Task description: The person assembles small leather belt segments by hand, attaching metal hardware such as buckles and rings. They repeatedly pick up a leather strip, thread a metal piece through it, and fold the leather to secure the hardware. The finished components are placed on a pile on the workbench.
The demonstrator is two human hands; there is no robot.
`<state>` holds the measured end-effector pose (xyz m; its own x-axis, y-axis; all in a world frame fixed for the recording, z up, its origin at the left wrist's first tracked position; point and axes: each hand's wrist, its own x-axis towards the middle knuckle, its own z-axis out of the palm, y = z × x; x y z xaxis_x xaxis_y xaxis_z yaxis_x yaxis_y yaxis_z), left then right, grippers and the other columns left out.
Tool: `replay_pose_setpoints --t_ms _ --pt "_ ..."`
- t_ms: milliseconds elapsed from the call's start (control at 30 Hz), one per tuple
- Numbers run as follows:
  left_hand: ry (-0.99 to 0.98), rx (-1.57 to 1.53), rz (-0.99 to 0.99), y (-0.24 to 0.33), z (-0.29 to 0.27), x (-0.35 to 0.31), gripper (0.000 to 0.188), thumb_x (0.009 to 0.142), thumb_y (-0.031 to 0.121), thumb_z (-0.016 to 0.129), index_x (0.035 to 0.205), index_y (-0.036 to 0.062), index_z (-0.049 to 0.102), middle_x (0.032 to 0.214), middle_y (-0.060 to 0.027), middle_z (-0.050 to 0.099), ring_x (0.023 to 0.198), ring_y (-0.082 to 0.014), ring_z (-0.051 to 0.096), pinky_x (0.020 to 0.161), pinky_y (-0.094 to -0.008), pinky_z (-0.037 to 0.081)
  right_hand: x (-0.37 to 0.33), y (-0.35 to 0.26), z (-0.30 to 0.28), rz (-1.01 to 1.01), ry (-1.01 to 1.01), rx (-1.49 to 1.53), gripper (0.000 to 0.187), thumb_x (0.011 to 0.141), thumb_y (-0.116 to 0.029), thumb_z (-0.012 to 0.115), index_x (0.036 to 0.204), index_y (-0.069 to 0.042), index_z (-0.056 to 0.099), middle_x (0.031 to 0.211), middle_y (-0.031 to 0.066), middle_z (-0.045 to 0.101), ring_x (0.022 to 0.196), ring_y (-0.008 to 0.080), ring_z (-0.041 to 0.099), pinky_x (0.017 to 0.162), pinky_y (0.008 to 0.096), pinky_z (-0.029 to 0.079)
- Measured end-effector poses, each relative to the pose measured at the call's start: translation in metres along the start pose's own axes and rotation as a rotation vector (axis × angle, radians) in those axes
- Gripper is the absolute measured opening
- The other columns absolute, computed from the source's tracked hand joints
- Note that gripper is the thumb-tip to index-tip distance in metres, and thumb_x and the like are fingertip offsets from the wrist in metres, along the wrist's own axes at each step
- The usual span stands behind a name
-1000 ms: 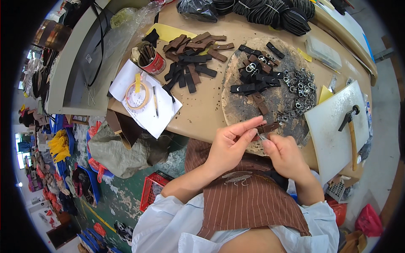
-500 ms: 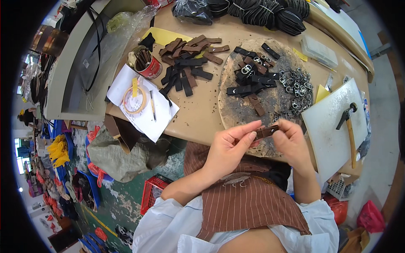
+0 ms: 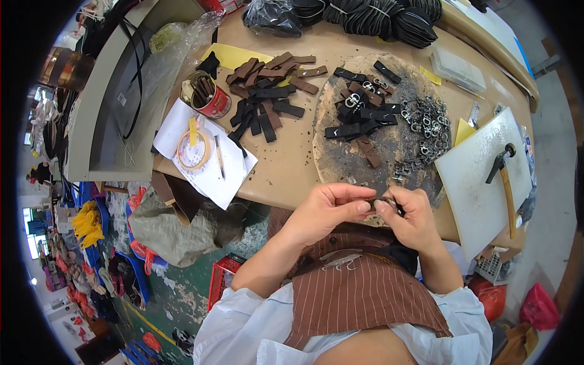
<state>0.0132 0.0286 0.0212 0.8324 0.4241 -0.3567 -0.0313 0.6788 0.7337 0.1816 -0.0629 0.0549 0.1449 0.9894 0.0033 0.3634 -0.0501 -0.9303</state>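
A short brown leather strap (image 3: 384, 203) is held between my two hands, just above the near edge of a round wooden block (image 3: 331, 149). My left hand (image 3: 328, 210) pinches one end between thumb and fingers. My right hand (image 3: 410, 216) grips the other end, where the strap looks bent; fingers partly cover it. Beyond my hands, black and brown strap pieces (image 3: 365, 115) lie on the block, some with metal rings. To their right is a heap of silver metal clasps (image 3: 429, 125). Another pile of brown and black straps (image 3: 267, 91) lies on the table further left.
At right, a hammer (image 3: 505, 182) rests on a white board (image 3: 471, 182). A red can (image 3: 210, 97) of strips stands at left, near papers with a tape roll (image 3: 193, 152) and a pen (image 3: 219, 157). Black cord bundles (image 3: 377, 18) lie at the back beside a clear plastic box (image 3: 459, 72).
My right hand has closed in on the strap from the right, with its thumb now against it. The strap has dropped slightly and turned, showing less of its flat face.
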Motion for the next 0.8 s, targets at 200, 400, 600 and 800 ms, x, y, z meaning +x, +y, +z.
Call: replay_pose_setpoints --t_ms 200,400,600,800 --pt "0.253 0.71 0.316 -0.013 0.019 0.004 0.024 0.082 0.001 0.061 0.106 -0.0027 0.059 0.097 -0.0092 0.065 0.082 -0.0106 0.062 0.071 -0.0227 0.051 -0.001 0.02 0.006 0.181 0.055 0.028 0.023 0.082 -0.013 0.06 0.067 0.0 0.048 0.051 0.0065 0.045 0.047 0.0092 0.038 0.044 0.027 0.033" --pt "0.294 0.379 0.31 0.005 -0.005 0.047 0.028 0.082 0.008 0.063 0.109 0.0014 0.058 0.084 -0.0075 0.064 0.068 -0.0113 0.061 0.056 -0.0202 0.047 0.008 0.036 -0.019 0.204 0.162 -0.132 0.028 0.077 -0.004 0.062 0.105 -0.003 0.061 0.072 0.0093 0.058 0.057 0.0173 0.057 0.057 0.0275 0.046" --pt "0.617 0.853 0.71 0.032 -0.011 0.083 0.037 0.081 0.012 0.066 0.115 0.003 0.055 0.097 -0.006 0.054 0.057 -0.0035 0.046 0.052 -0.017 0.04 0.014 0.055 -0.021 -0.028 0.338 -0.531 0.031 0.066 0.006 0.065 0.095 -0.004 0.064 0.088 0.0097 0.051 0.073 0.0235 0.056 0.066 0.0307 0.047" --pt "0.177 0.307 0.333 -0.015 0.018 0.035 0.034 0.081 0.009 0.065 0.113 0.0037 0.055 0.106 -0.0081 0.054 0.075 -0.0086 0.058 0.066 -0.0211 0.048 0.007 0.035 -0.016 0.111 0.354 0.084 0.007 0.077 0.0 0.064 0.083 0.001 0.063 0.075 0.0027 0.053 0.064 0.0071 0.05 0.056 0.0207 0.039"
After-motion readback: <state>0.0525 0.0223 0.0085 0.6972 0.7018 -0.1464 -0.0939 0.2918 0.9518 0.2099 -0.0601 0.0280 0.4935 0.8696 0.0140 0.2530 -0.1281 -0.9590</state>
